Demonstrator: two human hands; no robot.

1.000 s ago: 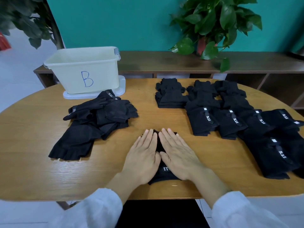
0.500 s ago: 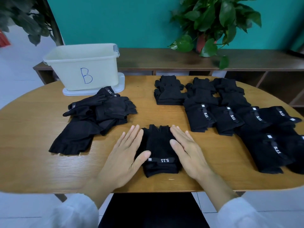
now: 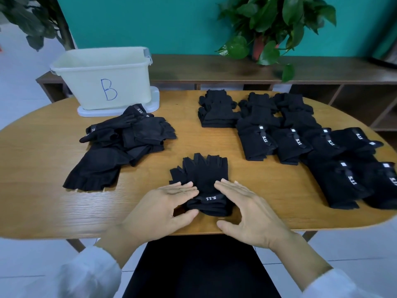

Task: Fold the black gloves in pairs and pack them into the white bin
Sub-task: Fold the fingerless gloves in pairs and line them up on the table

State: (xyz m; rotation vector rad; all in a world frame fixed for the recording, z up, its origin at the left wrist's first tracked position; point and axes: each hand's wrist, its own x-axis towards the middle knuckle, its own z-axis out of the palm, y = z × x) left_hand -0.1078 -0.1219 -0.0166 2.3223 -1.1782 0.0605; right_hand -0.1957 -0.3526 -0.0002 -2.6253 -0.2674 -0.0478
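Black glove pair between both hands

The bin's inside is hidden — rightmost folded gloves cut off.

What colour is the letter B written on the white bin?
Blue: the handwritten letter B on the front of the white bin, clearest in the head view.

Bin: far left on the table, standing on its lid.
Loose pile: just in front of the bin.
Stacked pair: near edge, centre (between left hand and right hand).
Folded rows: right half.
Shelf: behind the table.
Plant: on the shelf.
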